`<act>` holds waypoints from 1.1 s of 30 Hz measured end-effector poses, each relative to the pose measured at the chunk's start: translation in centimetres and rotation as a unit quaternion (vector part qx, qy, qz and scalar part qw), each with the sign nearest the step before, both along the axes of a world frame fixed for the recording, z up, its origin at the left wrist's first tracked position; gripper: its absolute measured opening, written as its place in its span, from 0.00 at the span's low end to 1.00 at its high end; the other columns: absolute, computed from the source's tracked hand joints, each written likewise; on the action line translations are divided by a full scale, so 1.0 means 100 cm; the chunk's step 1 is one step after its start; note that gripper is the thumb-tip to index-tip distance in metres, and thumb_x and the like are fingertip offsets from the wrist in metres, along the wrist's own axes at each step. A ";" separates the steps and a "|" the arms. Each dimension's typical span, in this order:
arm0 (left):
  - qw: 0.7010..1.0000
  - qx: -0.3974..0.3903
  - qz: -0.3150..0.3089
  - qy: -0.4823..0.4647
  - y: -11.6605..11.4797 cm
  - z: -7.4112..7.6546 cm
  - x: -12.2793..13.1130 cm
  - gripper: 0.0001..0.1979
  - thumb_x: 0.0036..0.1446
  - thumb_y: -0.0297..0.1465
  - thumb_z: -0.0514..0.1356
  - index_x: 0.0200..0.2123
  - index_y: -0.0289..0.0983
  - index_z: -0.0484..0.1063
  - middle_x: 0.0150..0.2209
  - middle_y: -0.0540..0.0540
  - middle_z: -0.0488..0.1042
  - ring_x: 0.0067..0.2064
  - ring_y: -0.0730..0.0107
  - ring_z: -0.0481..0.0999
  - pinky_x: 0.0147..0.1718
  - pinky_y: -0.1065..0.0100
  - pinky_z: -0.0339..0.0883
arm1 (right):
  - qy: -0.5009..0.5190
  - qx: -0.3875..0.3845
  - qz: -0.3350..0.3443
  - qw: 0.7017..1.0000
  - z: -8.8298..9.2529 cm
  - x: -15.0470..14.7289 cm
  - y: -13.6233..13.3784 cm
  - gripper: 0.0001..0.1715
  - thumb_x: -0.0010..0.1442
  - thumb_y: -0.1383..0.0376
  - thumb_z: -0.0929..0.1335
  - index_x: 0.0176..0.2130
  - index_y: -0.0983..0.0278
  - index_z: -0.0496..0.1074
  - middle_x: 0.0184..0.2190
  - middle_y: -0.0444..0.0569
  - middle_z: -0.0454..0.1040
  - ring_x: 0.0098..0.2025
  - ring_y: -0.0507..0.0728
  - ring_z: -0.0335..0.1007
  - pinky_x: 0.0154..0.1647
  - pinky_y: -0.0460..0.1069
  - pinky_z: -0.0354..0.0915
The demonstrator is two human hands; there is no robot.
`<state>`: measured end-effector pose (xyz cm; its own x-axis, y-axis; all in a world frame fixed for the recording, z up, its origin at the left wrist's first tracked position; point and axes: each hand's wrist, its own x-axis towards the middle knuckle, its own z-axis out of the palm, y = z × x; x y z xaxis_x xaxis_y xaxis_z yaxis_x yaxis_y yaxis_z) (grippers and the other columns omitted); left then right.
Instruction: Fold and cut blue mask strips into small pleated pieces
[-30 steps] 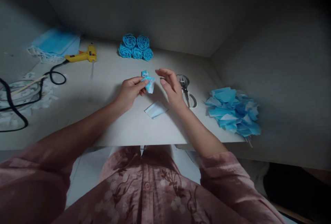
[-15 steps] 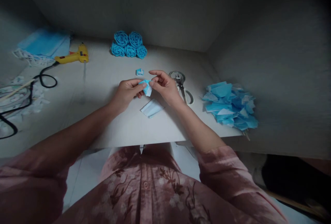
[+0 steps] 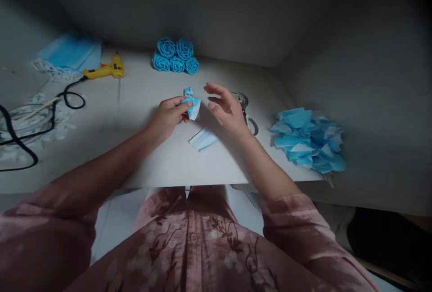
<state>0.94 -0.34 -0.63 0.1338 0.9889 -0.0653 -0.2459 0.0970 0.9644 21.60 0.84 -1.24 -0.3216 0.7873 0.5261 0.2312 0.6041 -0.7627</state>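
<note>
My left hand (image 3: 173,112) pinches a small blue-and-white piece of fabric (image 3: 194,108), which looks like cut face-mask material, between thumb and fingers. Apart from it, my right hand (image 3: 227,110) hovers to the right with thumb and fingers spread, holding nothing. A small folded blue piece (image 3: 189,92) lies on the table just beyond the held one. Below my hands rests a flat pale-blue strip (image 3: 203,140). Partly hidden behind my right hand are scissors (image 3: 254,127) with a pale handle and a round roll of tape (image 3: 241,99).
Several rolled blue rosettes (image 3: 177,63) are stacked at the back. A yellow glue gun (image 3: 108,70) with a black cord stands left, near a pile of blue face masks (image 3: 72,53). White scraps (image 3: 64,128) lie front left. A heap of blue fabric petals (image 3: 307,139) sits right.
My right hand has let go of the blue fabric piece and moved right and slightly up, its fingers spreading. My left hand still holds the piece. The view has shifted a little.
</note>
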 end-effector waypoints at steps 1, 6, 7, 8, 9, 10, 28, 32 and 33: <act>1.000 -0.006 0.002 -0.017 0.000 0.001 0.000 0.07 0.54 0.31 0.72 0.30 0.36 0.78 0.26 0.50 0.74 0.26 0.75 0.69 0.26 0.71 0.63 | -0.034 0.034 -0.008 0.999 0.003 0.002 0.000 0.33 0.69 0.43 0.70 0.65 0.55 0.74 0.66 0.56 0.75 0.71 0.68 0.68 0.72 0.68 0.66; 0.998 -0.018 -0.004 -0.065 -0.002 0.005 0.000 0.08 0.53 0.30 0.73 0.29 0.37 0.77 0.26 0.51 0.73 0.28 0.74 0.70 0.28 0.71 0.63 | -0.157 0.120 -0.002 0.980 0.003 -0.003 0.001 0.21 0.68 0.53 0.73 0.59 0.49 0.79 0.70 0.49 0.73 0.78 0.70 0.58 0.81 0.75 0.49; 0.997 -0.018 -0.007 -0.069 -0.002 0.005 0.001 0.08 0.53 0.30 0.73 0.29 0.37 0.77 0.27 0.51 0.73 0.28 0.74 0.70 0.28 0.71 0.63 | -0.164 0.123 0.002 0.979 0.002 -0.006 0.001 0.18 0.69 0.54 0.72 0.58 0.48 0.80 0.69 0.48 0.73 0.79 0.69 0.57 0.82 0.75 0.49; 0.997 -0.017 -0.011 -0.071 -0.003 0.005 0.001 0.08 0.53 0.30 0.73 0.29 0.37 0.77 0.27 0.50 0.74 0.29 0.74 0.70 0.28 0.71 0.63 | -0.168 0.123 0.003 0.978 0.000 -0.008 0.001 0.15 0.70 0.55 0.71 0.55 0.49 0.81 0.69 0.48 0.74 0.79 0.69 0.57 0.81 0.75 0.50; 0.997 -0.015 -0.015 -0.073 -0.003 0.005 0.001 0.07 0.53 0.30 0.73 0.30 0.37 0.78 0.28 0.50 0.74 0.29 0.74 0.71 0.28 0.71 0.63 | -0.166 0.124 0.001 0.978 -0.001 -0.009 0.001 0.12 0.71 0.55 0.71 0.52 0.49 0.82 0.67 0.48 0.75 0.78 0.69 0.57 0.81 0.74 0.50; 0.997 -0.013 -0.018 -0.074 -0.003 0.004 0.001 0.07 0.53 0.30 0.74 0.31 0.36 0.79 0.29 0.50 0.75 0.30 0.74 0.71 0.29 0.71 0.63 | -0.162 0.125 -0.003 0.979 -0.003 -0.010 0.001 0.10 0.71 0.55 0.71 0.49 0.50 0.83 0.66 0.48 0.76 0.77 0.69 0.59 0.81 0.74 0.52; 0.999 0.003 0.003 -0.035 -0.005 0.002 0.002 0.05 0.57 0.29 0.73 0.32 0.34 0.82 0.25 0.50 0.74 0.27 0.75 0.72 0.27 0.72 0.63 | -0.015 0.054 -0.090 0.994 -0.010 -0.015 -0.005 0.10 0.67 0.54 0.75 0.39 0.57 0.82 0.60 0.54 0.78 0.67 0.67 0.70 0.74 0.68 0.60; 1.000 0.007 0.006 -0.020 -0.005 0.000 0.002 0.04 0.58 0.29 0.73 0.32 0.35 0.83 0.25 0.49 0.75 0.27 0.75 0.72 0.27 0.72 0.64 | 0.000 0.058 -0.079 0.995 -0.010 -0.015 -0.005 0.12 0.68 0.52 0.74 0.39 0.57 0.81 0.60 0.55 0.77 0.66 0.66 0.71 0.74 0.67 0.60; 1.000 0.008 0.008 -0.015 -0.005 -0.001 0.002 0.04 0.58 0.29 0.73 0.32 0.35 0.82 0.25 0.49 0.75 0.27 0.75 0.72 0.27 0.72 0.64 | -0.001 0.058 -0.080 0.995 -0.010 -0.015 -0.004 0.12 0.68 0.52 0.74 0.39 0.57 0.81 0.60 0.55 0.77 0.66 0.66 0.71 0.74 0.66 0.60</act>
<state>1.17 -0.80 -0.69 0.1192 0.9918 -0.0457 -0.2763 0.0773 0.9580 20.11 0.40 -2.21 -0.1978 0.7628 0.6156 0.3327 0.6430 -0.6899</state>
